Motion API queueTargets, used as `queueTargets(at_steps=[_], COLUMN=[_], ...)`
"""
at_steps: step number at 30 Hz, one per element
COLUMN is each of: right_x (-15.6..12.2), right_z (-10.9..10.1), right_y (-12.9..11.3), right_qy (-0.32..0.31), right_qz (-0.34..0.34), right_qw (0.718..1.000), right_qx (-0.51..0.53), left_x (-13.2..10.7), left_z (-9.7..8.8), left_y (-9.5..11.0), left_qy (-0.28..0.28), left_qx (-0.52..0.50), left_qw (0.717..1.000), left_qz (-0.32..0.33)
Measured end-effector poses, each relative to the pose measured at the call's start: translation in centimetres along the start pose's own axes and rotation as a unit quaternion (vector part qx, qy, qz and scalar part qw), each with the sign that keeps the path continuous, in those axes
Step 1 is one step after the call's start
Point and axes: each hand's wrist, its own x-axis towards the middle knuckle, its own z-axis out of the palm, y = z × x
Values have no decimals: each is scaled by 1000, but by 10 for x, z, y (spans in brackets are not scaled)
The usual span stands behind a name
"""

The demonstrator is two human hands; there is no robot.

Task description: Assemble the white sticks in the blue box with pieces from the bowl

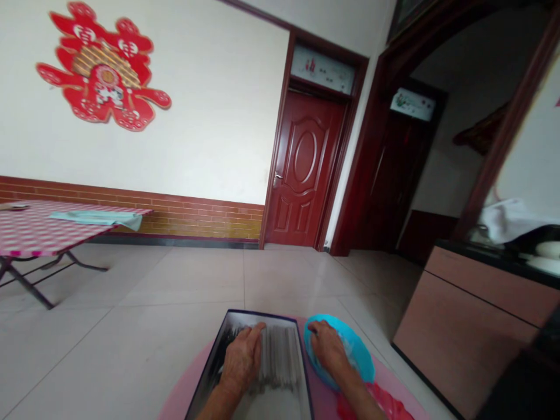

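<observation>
The left hand point(242, 360) and right hand point(328, 348) appear near 6 o'clock, broad-backed with clear knuckles (the fingers look thick), running into a bare left forearm point(216, 403) and right forearm point(359, 396).

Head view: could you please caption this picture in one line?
Left hand rests on strips in a box; right hand touches a blue bowl.

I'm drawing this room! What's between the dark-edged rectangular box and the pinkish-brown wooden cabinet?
The head view shows a round blue bowl, then pale floor tiles.
</observation>
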Motion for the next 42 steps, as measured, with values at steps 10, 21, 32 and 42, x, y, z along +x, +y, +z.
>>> queueTargets(at_steps=[10,21,32,42], right_x=[-13,-6,11,-13], right_z=[-16,-9,27,82], right_y=[62,61,-38,-77], right_qy=[48,45,-5,20], right_qz=[70,121,111,229], right_qw=[996,992,971,880], right_qx=[31,9,210,417], left_x=[0,-1,-1,-2], left_z=[1,-1,0,13], left_y=[2,5,6,-3], left_qy=[12,10,16,92], left_qx=[7,-21,-45,-32], left_qw=[1000,1000,999,995], left_qz=[11,13,15,19])
